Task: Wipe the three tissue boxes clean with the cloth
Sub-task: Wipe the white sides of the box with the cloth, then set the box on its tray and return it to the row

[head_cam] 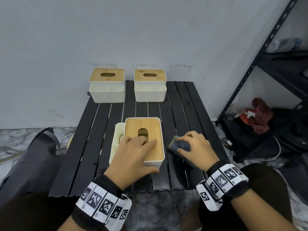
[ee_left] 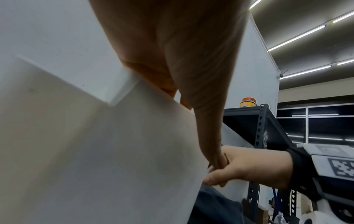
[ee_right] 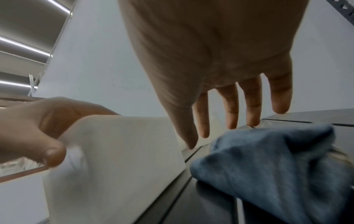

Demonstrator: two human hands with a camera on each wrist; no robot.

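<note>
Three white tissue boxes with wooden lids stand on the black slatted table (head_cam: pixel 183 100). Two are at the back, the left box (head_cam: pixel 107 85) and the right box (head_cam: pixel 150 85). The near box (head_cam: pixel 150 127) is in front of me. My left hand (head_cam: pixel 140 155) holds it, fingers flat on the lid and thumb hooked round the front wall (ee_right: pixel 114 159). A crumpled blue-grey cloth (head_cam: pixel 179 145) lies on the table just right of that box. My right hand (head_cam: pixel 191 145) arches over the cloth (ee_right: pixel 268 159) with its fingers (ee_right: pixel 231 109) extended, touching it without gripping.
A black metal shelf unit (head_cam: pixel 275 80) stands to the right, with a dark red bundle (head_cam: pixel 261 115) on its lower level. A grey bag (head_cam: pixel 36 155) lies on the floor left of the table. The wall runs directly behind the back boxes.
</note>
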